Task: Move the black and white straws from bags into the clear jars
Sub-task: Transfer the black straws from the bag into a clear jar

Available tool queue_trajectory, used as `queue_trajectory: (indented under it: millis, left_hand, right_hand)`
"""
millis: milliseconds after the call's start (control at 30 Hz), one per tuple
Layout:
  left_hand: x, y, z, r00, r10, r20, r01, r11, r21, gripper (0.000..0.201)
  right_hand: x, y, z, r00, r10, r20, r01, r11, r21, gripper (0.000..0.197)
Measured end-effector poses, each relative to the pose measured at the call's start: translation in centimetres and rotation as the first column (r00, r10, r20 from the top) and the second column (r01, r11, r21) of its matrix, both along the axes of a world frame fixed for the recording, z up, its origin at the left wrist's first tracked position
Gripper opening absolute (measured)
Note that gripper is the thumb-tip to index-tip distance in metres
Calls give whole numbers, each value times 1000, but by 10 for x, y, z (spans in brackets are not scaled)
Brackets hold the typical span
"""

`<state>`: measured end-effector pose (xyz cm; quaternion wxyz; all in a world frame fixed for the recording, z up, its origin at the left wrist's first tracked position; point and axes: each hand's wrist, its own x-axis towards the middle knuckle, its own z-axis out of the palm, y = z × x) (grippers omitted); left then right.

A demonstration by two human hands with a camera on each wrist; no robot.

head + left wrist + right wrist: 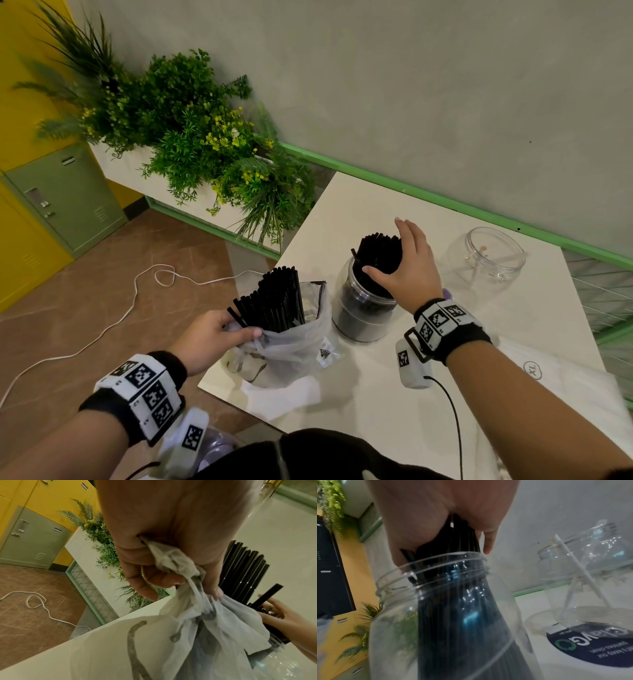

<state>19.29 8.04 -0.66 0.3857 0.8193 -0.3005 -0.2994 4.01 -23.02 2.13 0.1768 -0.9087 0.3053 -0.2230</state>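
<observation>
At table's left edge, my left hand clutches bunched neck of bag, black straws upright inside | centre, my right hand wraps straw bundle standing in clear jar | right, second jar, one white straw inside.

A grey wall closes the far side, with a green rail along its foot. The white table stands against it at right. Far left, a white planter holds dense green plants (some with small yellow flowers). Yellow lockers fill the left edge, one door grey-green. The floor is brown tile, and a white cable loops across it.
</observation>
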Motion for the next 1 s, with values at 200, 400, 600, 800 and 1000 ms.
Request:
queue_trajectory:
  millis: [200, 400, 600, 800, 1000]
  left_hand:
    - [0, 0, 1, 1000, -11, 3, 11, 1000, -12, 48]
    - [2, 5, 2, 1000, -9, 10, 9, 1000, -9, 51]
    - [-2, 0, 6, 1000, -13, 2, 13, 1000, -19, 50]
    - [-3, 0, 7, 1000, 2, -24, -3, 1000, -22, 53]
    - [-9, -6, 14, 999, -9, -39, 6, 997, -79, 53]
  right_hand:
    - [8, -12, 14, 999, -24, 46, 22, 999, 26, 39]
    - [5, -25, 21, 994, -6, 107, -22, 966, 256, 38]
    - [1, -30, 14, 982, 7, -187, 12, 995, 101, 75]
    - [-8, 23, 24, 986, 142, 85, -112, 952, -286, 52]
    - [19, 30, 7, 920, 54, -388, -231, 874, -428, 67]
